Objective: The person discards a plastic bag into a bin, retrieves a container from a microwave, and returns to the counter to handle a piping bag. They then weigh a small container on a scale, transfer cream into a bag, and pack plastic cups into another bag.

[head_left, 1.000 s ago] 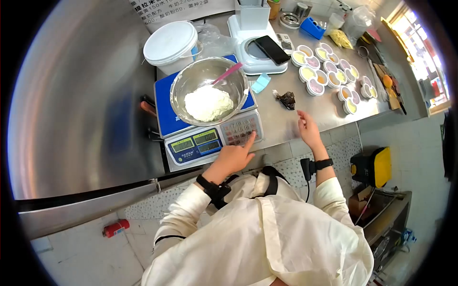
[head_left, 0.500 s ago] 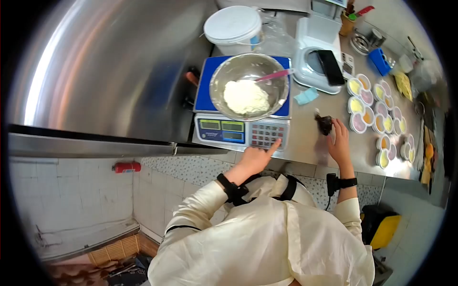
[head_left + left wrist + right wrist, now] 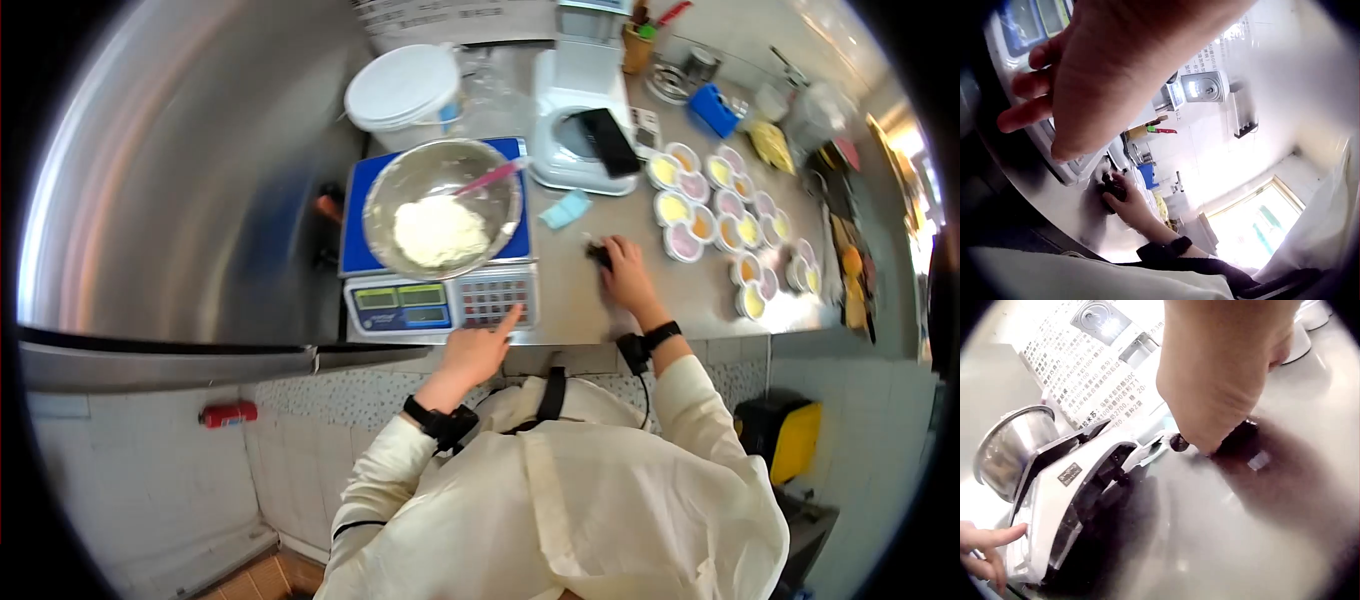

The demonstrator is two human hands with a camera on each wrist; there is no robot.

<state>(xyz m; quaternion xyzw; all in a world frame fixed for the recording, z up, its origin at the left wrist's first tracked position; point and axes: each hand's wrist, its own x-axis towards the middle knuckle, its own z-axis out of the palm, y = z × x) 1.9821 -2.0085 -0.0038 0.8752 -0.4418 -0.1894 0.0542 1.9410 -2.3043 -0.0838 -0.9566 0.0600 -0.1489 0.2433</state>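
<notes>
My left hand (image 3: 475, 357) reaches over the front of a digital scale (image 3: 350, 305), its index finger extended onto the keypad (image 3: 490, 292). On the scale's blue platform (image 3: 355, 225) stands a metal bowl (image 3: 376, 195) holding a white, powdery mass (image 3: 440, 230) and a pink-handled utensil (image 3: 492, 177). To the right, my right hand (image 3: 630, 278) grips a small, dark, crumpled bundle (image 3: 597, 254) on the steel counter. In the left wrist view the thumb and fingers lie around this bundle (image 3: 1109, 185); the right wrist view shows it mostly hidden under the hand (image 3: 1216, 381).
Behind the bowl stands a lidded white bucket (image 3: 405, 85). A phone (image 3: 608, 142) lies on a white appliance (image 3: 555, 165), with a light-blue wrapper (image 3: 566, 209) in front. Several filled round cups (image 3: 684, 242) cover the right side. The counter's front edge (image 3: 590, 343) is near my body.
My right hand has moved in from beside the dark bundle and now grips it. The left index finger stays at the keypad. The head view swung right across the scene and back.
</notes>
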